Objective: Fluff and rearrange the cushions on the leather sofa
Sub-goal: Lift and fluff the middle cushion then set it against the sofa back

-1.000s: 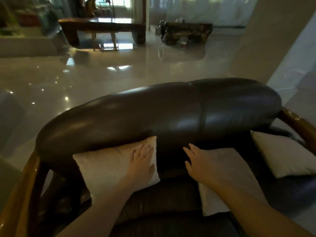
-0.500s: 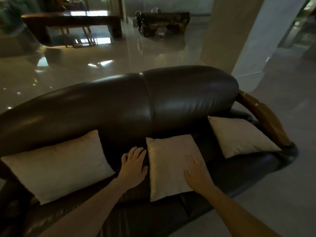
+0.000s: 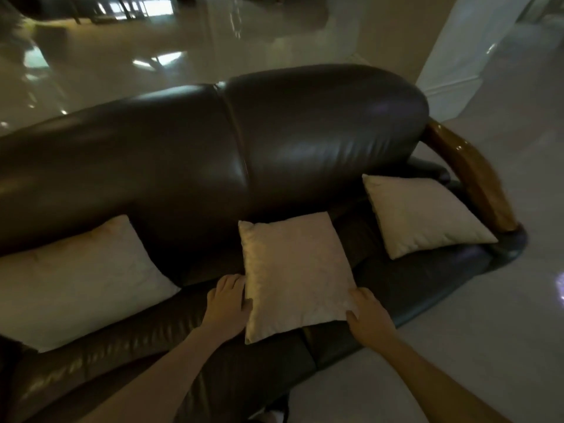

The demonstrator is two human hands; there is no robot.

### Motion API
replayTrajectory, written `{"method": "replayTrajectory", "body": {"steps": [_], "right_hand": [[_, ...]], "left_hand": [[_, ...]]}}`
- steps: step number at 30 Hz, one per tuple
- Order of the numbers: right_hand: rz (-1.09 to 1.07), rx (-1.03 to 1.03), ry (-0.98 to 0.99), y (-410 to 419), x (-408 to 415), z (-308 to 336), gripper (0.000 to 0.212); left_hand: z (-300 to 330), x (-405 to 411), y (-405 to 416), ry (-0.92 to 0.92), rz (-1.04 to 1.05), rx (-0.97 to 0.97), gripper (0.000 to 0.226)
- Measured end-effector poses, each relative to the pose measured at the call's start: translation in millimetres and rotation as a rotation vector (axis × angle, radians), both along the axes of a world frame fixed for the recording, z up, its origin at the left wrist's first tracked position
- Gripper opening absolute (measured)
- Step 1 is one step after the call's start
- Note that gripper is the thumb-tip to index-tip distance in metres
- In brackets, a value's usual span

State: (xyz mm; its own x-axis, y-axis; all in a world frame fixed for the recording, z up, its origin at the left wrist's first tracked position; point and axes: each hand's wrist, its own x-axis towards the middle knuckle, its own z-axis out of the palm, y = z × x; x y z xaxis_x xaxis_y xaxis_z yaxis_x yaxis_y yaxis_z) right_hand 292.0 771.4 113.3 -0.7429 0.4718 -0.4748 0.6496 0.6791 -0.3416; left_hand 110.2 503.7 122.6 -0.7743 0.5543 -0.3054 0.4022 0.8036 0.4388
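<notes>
A dark brown leather sofa with a rounded backrest fills the view. Three cream cushions lean against its back. The middle cushion is held between my two hands. My left hand grips its lower left edge, and my right hand grips its lower right corner. The left cushion lies wide and tilted on the seat. The right cushion rests near the sofa's right end.
A curved polished wooden armrest bounds the sofa's right end. Glossy pale tiled floor lies behind and to the right. A white pillar stands at the back right. Dark wooden furniture sits far back at the top left.
My left hand left the left cushion and came to the middle cushion's left edge. My right hand slid from its face to the lower right corner. The view shifted right along the sofa.
</notes>
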Motion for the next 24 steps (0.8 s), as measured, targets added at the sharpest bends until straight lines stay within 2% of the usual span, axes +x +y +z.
{"method": "replayTrajectory", "body": {"steps": [8, 13, 18, 22, 24], "right_hand": [[-0.074, -0.085, -0.121, 45, -30, -41, 0.050], [-0.200, -0.168, -0.141, 67, -41, -73, 0.048], [-0.317, -0.209, -0.166, 87, -49, -105, 0.052], [-0.428, -0.261, -0.192, 101, -51, -131, 0.058], [-0.463, -0.305, -0.212, 113, -53, -154, 0.060]], "left_hand": [[-73, -27, 34, -0.187, -0.014, -0.042, 0.056], [-114, -36, 42, -0.291, 0.046, -0.022, 0.054], [-142, -31, 37, -0.416, 0.159, -0.075, 0.058], [-156, -30, 38, -0.449, 0.185, -0.127, 0.056], [-171, -33, 44, -0.482, 0.263, -0.123, 0.055]]}}
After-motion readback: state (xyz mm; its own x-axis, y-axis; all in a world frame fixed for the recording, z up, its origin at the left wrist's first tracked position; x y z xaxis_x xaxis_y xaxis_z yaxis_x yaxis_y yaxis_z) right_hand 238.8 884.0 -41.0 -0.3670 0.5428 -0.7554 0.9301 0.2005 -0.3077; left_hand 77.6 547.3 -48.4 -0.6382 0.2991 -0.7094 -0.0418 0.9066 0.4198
